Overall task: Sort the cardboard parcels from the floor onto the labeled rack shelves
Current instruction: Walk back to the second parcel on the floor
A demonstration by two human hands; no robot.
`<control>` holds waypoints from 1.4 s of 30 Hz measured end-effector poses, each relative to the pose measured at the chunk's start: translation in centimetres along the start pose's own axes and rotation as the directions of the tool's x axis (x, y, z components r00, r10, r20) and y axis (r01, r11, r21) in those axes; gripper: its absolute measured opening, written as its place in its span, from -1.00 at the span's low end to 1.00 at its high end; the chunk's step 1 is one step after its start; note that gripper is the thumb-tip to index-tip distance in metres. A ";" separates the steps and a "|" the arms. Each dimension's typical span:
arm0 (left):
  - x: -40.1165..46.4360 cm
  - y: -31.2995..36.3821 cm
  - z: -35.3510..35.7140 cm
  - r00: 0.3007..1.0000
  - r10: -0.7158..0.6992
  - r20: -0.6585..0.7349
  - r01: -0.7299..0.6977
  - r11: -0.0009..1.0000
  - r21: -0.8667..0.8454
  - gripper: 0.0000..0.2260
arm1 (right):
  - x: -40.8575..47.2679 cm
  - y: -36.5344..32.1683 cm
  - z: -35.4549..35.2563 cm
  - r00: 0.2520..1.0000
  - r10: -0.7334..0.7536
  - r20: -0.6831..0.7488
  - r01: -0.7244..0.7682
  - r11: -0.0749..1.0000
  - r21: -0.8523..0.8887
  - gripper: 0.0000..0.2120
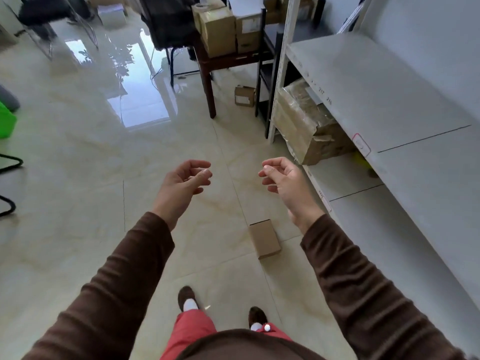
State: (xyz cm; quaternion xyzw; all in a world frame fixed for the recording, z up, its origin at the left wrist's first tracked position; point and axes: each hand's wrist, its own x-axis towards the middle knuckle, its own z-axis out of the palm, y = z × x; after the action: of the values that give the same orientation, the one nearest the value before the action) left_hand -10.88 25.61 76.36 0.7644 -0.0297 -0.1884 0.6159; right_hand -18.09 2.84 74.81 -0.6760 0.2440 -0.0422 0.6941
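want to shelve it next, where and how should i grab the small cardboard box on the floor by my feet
Take the small cardboard box across its two long sides, coming from above. It lies flat on the floor, broad face up, narrow enough for one hand. The empty right hand is nearer.

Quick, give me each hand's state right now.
Left hand: open, fingers loosely curled, holding nothing.
Right hand: open, fingers loosely curled, holding nothing.

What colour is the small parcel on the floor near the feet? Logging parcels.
Plain brown cardboard parcel, unmarked top; head view.
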 end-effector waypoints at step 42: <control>33.0 -0.1 37.9 -0.442 -0.521 0.731 -0.712 0.699 0.068 -0.87 | 16.9 9.8 1.5 -0.296 0.724 -0.623 0.498 0.673 0.546 -0.91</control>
State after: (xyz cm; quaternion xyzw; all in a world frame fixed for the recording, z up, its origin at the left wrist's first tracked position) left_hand 7.38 -18.79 61.50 0.3547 -0.6936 -0.6251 -0.0476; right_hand -5.35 -1.57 60.55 0.0252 0.7304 -0.5636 0.3849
